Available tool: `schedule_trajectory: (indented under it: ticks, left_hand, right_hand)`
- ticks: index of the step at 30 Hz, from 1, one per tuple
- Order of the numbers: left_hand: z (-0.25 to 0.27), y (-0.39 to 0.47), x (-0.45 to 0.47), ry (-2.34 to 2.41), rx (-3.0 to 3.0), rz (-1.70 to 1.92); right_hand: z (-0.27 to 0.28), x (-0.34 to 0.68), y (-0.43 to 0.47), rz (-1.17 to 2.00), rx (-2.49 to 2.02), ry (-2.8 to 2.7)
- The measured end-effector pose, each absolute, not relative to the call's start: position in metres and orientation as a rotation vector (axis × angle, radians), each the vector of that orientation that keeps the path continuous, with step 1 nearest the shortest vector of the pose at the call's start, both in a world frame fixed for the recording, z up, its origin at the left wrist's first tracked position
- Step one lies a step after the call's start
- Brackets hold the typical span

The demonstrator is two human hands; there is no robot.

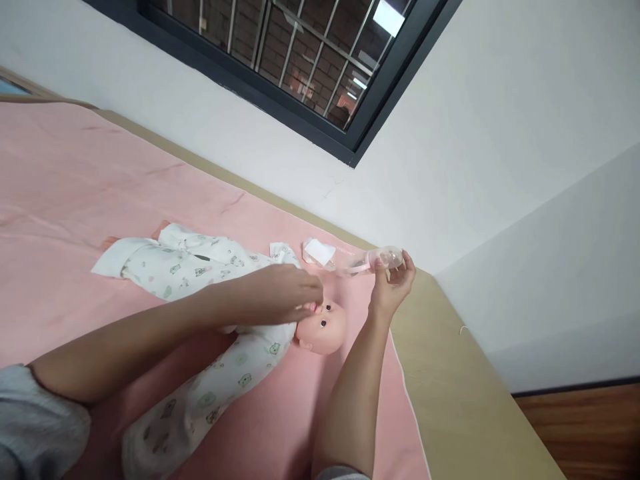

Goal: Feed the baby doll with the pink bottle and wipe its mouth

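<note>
A baby doll [324, 328] in white patterned clothes [185, 267] lies on its back, head to the right and feet to the left. My left hand [287, 293] is over the lower part of its face, fingers curled together beside the mouth. Whatever those fingers may hold is hidden. Right of the doll's head, my right hand [393, 287] grips a small clear bottle [387, 257] with a pink collar by its rounded end. The bottle lies nearly level, and its see-through tip points left and is blurred.
Under the doll spreads a pink sheet [75, 180] on a tan board [440, 360]. A small pack with a white label [319, 252] lies behind the doll's head. White walls [500, 120] stand behind and to the right, with a dark-framed barred window [280, 60] above.
</note>
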State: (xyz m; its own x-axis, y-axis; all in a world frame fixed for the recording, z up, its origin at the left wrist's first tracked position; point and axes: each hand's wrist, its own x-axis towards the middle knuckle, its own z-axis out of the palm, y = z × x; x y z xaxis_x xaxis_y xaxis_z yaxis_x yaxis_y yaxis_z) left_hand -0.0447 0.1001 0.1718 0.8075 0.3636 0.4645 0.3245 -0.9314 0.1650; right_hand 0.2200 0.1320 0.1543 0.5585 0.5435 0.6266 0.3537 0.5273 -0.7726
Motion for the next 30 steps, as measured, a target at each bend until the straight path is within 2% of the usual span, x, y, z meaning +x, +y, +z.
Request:
schedule_trajectory:
  ticks: [7, 10, 18, 30]
  left_hand:
    - [0.184, 0.112, -0.057, 1.020, 2.505, 1.048]
    - [0.184, 0.112, -0.058, 1.130, 2.411, 1.052]
    - [0.193, 0.106, -0.053, 1.065, 2.116, 0.900]
    - [0.183, 0.116, -0.047, 1.030, 2.248, 1.116]
  right_hand:
    - [0.184, 0.160, 0.106, 0.390, -0.969, -1.344]
    - [0.189, 0.141, 0.096, 0.495, -0.970, -1.437]
    - [0.188, 0.110, 0.087, 0.651, -0.894, -1.539]
    - [0.195, 0.105, 0.078, 0.577, -0.992, -1.495]
